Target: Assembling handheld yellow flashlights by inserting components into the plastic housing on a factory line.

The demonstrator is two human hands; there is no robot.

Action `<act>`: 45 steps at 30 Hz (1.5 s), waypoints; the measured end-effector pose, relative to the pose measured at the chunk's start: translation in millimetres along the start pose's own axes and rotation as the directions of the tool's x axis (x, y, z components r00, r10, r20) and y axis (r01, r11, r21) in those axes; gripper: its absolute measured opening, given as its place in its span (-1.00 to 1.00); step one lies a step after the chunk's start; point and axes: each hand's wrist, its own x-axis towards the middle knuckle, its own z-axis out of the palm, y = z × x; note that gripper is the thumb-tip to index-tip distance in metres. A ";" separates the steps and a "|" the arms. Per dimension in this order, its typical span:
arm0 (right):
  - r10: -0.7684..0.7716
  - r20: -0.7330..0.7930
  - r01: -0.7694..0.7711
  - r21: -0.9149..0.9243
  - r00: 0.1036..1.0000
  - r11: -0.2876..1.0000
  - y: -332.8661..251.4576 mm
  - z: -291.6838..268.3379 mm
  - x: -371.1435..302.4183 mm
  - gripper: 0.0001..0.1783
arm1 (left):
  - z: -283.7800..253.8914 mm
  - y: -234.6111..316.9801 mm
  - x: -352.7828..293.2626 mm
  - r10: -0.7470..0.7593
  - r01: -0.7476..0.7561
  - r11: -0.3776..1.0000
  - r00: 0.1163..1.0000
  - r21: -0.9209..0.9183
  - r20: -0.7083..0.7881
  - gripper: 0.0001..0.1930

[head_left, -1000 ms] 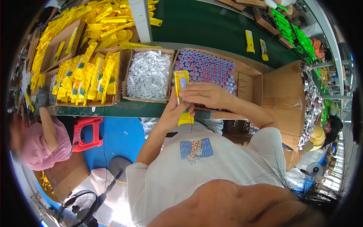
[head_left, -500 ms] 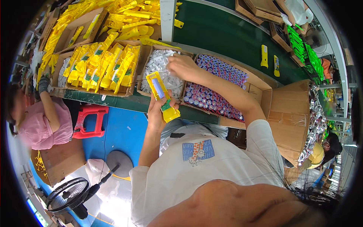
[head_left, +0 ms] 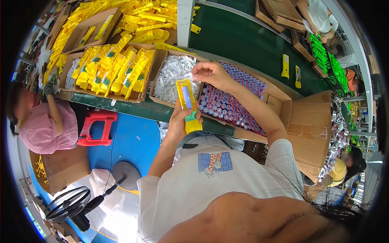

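Observation:
My left hand (head_left: 176, 124) is closed round a long yellow flashlight housing (head_left: 194, 126). Inside the housing lies a blue-purple cylindrical battery (head_left: 186, 97), with a small green circuit board (head_left: 190, 116) below it. My right hand (head_left: 212, 75) hovers just above and right of the housing's upper end, thumb and fingers pinched together. Whatever sits between those fingertips is too small to make out. Under and beside the hands stand a cardboard box of small white plastic pieces (head_left: 172, 72) and, to its right, a box packed with upright batteries (head_left: 231, 103).
Left of the white pieces is a box of yellow housings with circuit boards (head_left: 117, 75). More yellow shells (head_left: 148, 20) heap behind it. Two flashlights (head_left: 285, 66) lie on the green bench. A co-worker in pink (head_left: 48, 125) works at left, near a red stool (head_left: 97, 128) and a fan (head_left: 69, 204).
My right hand has lifted out of the box of white pieces and come back toward the housing. The left hand has moved right and turned the housing more upright.

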 end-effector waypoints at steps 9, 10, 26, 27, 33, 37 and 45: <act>0.175 -0.103 -0.151 0.207 0.979 0.967 -0.2 17.1 -13.8 -0.66 | 4.9 -5.1 8.7 0.042 -0.023 0.962 0.997 0.273 -0.062 -0.65; 0.161 -0.180 -0.121 0.213 0.970 0.969 -3.8 22.6 -14.6 -0.62 | 1.5 -4.3 8.6 0.075 -0.077 0.923 0.997 0.376 0.019 -0.66; 0.056 -0.725 -0.718 -0.664 0.687 0.211 138.2 -476.2 -65.9 -0.70 | -77.9 161.8 68.6 0.493 0.195 -0.442 0.868 0.876 0.055 -0.47; 0.074 -0.696 -0.689 -0.681 0.714 0.248 143.1 -440.0 -38.4 -0.70 | -69.4 166.3 58.0 0.507 0.291 -0.545 0.861 0.787 0.033 -0.48; -0.504 -0.080 0.149 -0.906 0.860 0.397 -24.9 -134.7 -1.4 -0.54 | 7.2 122.3 50.5 0.278 -0.231 0.912 0.956 0.338 -0.095 -0.83; -0.560 0.663 0.797 -0.604 0.497 -0.007 -43.6 -10.1 -37.8 -0.55 | 9.2 58.8 50.8 -0.106 0.082 0.987 0.978 -0.141 -0.178 -0.66; -0.003 -0.116 -0.012 -0.136 0.993 0.991 -53.7 11.5 -73.9 -0.83 | 42.9 -11.5 23.6 0.296 -0.346 0.744 0.937 0.572 0.183 -0.49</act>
